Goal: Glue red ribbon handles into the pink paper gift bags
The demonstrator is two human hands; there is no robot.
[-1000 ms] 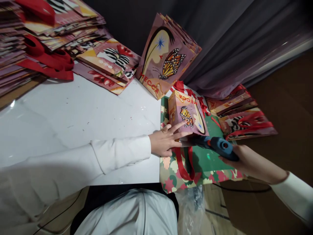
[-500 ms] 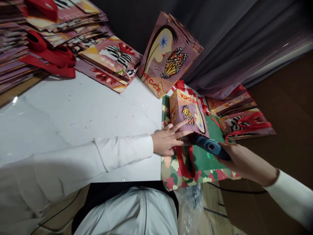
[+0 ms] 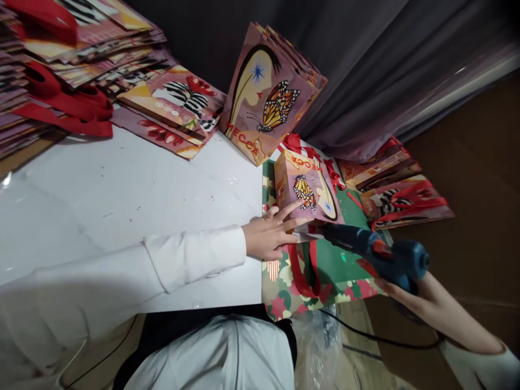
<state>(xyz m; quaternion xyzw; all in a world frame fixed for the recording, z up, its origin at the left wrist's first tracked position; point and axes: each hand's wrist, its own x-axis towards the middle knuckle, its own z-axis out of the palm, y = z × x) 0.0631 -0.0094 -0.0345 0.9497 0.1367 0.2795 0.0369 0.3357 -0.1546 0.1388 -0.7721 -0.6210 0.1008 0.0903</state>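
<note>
A paper gift bag printed with an orange butterfly and MECCA lies on a green, leaf-patterned sheet. Its opening faces me, and a red ribbon handle loops out of it. Fingers spread, my left hand rests on the bag's top face and its near edge, holding nothing. My right hand is wrapped round the grip of a blue hot glue gun. The gun's nozzle points left at the bag's near edge; whether it touches is hard to see.
Several matching bags lean upright at the back. Tall stacks of bags with red ribbon stand on the left of the white table. More bags lie at the right. A black cord hangs below the table edge.
The glue gun has swung, so its rear end and my right hand are farther right and lower. My left hand stays on the bag. The whole view has shifted slightly.
</note>
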